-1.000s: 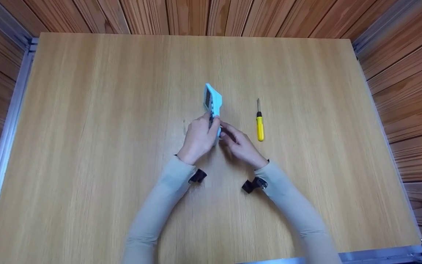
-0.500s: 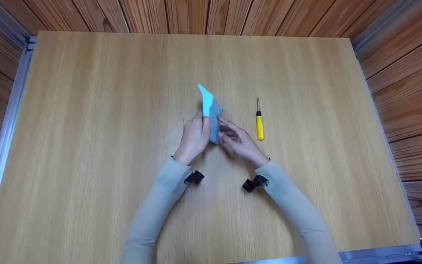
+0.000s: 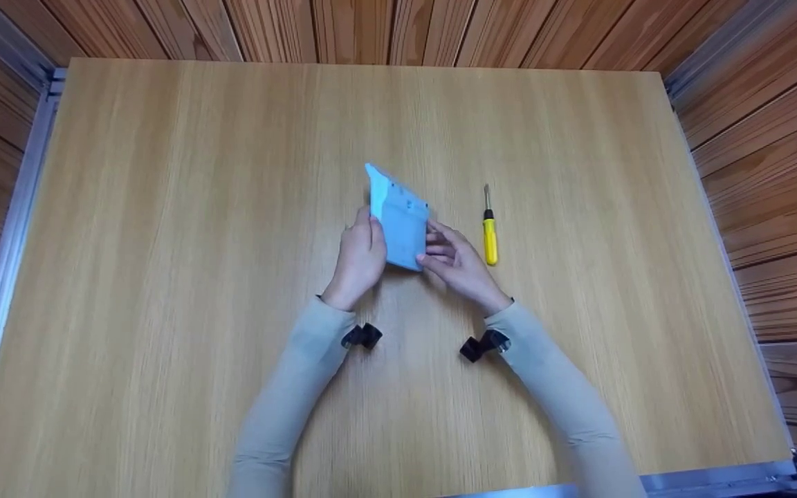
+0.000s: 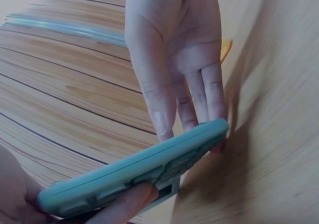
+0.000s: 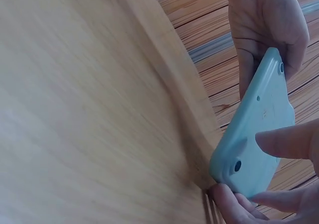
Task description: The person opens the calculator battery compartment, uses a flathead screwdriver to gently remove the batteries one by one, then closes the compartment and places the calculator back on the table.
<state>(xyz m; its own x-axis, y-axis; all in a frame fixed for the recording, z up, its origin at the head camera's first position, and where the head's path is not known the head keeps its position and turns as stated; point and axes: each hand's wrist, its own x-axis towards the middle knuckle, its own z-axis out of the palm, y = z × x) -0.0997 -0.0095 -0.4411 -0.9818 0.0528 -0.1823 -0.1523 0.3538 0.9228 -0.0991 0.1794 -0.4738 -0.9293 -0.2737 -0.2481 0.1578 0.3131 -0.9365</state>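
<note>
A light blue calculator [image 3: 404,232] is held tilted above the middle of the table, its back with small screw holes facing up in the head view. My left hand [image 3: 359,257] grips its left edge, thumb on the back. At the right edge, my right hand [image 3: 464,268] pinches the lower corner between thumb and fingers. The left wrist view shows the calculator [image 4: 134,169] edge-on, with buttons and part of the display on its underside. Dark round feet mark the back of the calculator [image 5: 261,129] in the right wrist view.
A screwdriver [image 3: 490,232] with a yellow handle lies to the right of the right hand, its tip pointing away. The wooden table [image 3: 198,207] is bordered by metal rails [image 3: 7,256] and plank walls [image 3: 772,207].
The calculator has been turned over between the hands: its buttons and display showed at first, now its back does. The left hand has shifted slightly left; the screwdriver stays in place.
</note>
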